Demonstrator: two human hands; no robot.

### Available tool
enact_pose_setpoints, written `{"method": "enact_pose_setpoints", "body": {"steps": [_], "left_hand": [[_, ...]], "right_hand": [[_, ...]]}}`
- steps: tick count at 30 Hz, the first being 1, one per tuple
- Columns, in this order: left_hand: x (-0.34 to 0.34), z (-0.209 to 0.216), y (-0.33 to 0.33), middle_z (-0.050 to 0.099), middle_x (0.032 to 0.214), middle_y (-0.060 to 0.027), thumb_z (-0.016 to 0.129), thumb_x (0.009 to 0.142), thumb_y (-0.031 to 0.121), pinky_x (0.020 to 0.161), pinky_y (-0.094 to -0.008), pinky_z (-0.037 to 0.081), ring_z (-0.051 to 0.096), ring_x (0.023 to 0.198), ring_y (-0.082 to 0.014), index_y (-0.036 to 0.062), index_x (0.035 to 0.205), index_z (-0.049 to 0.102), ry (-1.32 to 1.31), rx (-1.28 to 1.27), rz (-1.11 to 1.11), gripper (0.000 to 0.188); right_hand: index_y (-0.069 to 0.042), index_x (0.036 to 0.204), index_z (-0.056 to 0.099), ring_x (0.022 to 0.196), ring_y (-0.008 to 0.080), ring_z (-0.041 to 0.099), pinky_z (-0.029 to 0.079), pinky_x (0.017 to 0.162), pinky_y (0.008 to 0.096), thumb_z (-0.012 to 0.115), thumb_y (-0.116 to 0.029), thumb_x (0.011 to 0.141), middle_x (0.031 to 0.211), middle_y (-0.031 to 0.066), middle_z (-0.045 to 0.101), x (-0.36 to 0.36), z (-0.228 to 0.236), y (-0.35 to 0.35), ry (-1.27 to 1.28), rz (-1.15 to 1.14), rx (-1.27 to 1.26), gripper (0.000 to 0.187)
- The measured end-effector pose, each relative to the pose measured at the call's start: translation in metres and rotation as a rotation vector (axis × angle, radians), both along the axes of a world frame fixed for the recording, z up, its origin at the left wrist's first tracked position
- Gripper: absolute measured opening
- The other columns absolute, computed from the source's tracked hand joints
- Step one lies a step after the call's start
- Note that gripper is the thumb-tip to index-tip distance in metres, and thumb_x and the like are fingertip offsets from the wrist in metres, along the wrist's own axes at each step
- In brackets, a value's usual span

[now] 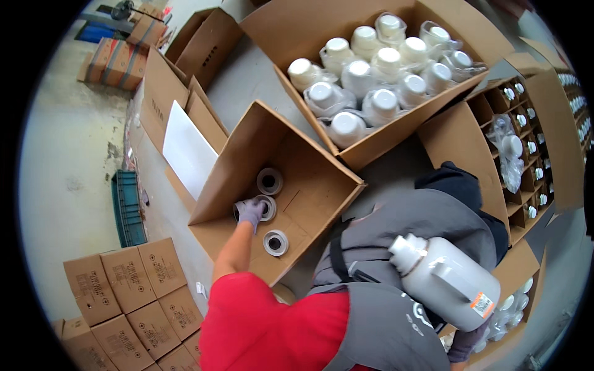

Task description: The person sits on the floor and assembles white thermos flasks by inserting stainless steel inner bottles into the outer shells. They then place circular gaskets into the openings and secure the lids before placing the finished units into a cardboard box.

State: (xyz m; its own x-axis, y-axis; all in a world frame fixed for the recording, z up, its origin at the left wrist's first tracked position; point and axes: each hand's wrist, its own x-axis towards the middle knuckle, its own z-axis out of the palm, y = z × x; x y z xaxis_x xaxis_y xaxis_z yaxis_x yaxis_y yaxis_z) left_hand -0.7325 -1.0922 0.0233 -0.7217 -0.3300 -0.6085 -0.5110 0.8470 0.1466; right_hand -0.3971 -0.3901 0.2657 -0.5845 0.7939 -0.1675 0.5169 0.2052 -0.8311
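My left hand (pixel 251 212), in a grey-purple glove, reaches down into an open cardboard carton (pixel 297 139). Its fingers are closed at a round grey-white cap-like piece (pixel 268 209); a darker side shows just left of the hand. Two similar round pieces with dark centres, one above (pixel 270 181) and one below (pixel 276 243), rest on the carton's bottom. At the lower right, my right hand (pixel 468 345), also gloved, grips the base end of a large grey jug (pixel 448 281). This jug tilts across my lap, its white-capped neck toward the upper left. The jug hides most of those fingers.
Beyond the carton stands a large box (pixel 402 117) of white-capped bottles wrapped in clear plastic. A divided carton (pixel 495 105) with small capped bottles is at right. Stacked sealed cartons (pixel 130 278) fill the lower left, near a teal crate (pixel 128 207) and a white sheet (pixel 185 151).
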Motion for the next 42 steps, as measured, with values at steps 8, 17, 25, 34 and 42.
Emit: {"method": "enact_pose_setpoints", "body": {"steps": [8,17,25,34,42], "left_hand": [[0.132,-0.167,0.060,0.045,0.148,-0.0086,0.046,0.090,0.044,0.113,-0.0455,0.031,0.042,0.136,-0.0316,0.0290,0.140,0.050,-0.641,0.022,-0.232,0.053],[0.106,-0.214,0.118,0.065,0.122,-0.0108,0.054,0.092,0.009,0.098,-0.0408,0.047,0.061,0.114,-0.0300,0.0051,0.122,0.064,-0.397,0.345,-0.174,0.032],[-0.014,0.063,0.163,0.067,0.109,-0.0111,0.061,0.088,0.001,0.087,-0.0304,0.051,0.065,0.099,-0.0218,-0.0004,0.107,0.066,0.387,1.803,0.811,0.020],[-0.022,0.315,0.351,0.066,0.089,-0.0132,0.072,0.074,0.003,0.079,-0.0330,0.049,0.063,0.086,-0.0215,0.0005,0.076,0.069,0.119,2.069,-0.436,0.004],[0.029,0.391,0.468,0.062,0.109,-0.0114,0.059,0.091,0.006,0.094,-0.0331,0.048,0.061,0.101,-0.0200,0.0004,0.121,0.061,-0.207,2.030,-0.774,0.031]], "right_hand": [[-0.003,0.143,0.039,0.124,0.0254,0.051,0.043,0.102,0.0378,0.050,-0.031,0.099,0.139,0.0132,0.048,0.026,0.053,0.000,0.104,-0.258,-0.448,0.054],[-0.011,0.146,0.040,0.118,0.0225,0.054,0.044,0.096,0.0384,0.041,-0.043,0.101,0.131,0.0114,0.055,0.046,0.117,0.006,-0.029,-0.473,-0.156,0.055],[0.000,0.142,0.043,0.124,0.0269,0.051,0.040,0.106,0.0393,0.055,-0.029,0.096,0.134,0.0189,0.052,-0.041,0.165,-0.021,0.092,-0.042,0.386,0.056],[0.003,0.147,0.028,0.139,0.0558,0.018,0.023,0.112,0.0577,0.085,-0.062,0.054,0.147,0.0404,0.017,-0.233,0.187,-0.138,0.146,1.019,0.571,0.127],[-0.002,0.152,-0.013,0.144,0.0400,0.018,0.020,0.116,0.0461,0.094,-0.050,0.048,0.153,0.0281,0.012,-0.138,0.164,-0.077,0.348,0.633,0.323,0.157]]}}
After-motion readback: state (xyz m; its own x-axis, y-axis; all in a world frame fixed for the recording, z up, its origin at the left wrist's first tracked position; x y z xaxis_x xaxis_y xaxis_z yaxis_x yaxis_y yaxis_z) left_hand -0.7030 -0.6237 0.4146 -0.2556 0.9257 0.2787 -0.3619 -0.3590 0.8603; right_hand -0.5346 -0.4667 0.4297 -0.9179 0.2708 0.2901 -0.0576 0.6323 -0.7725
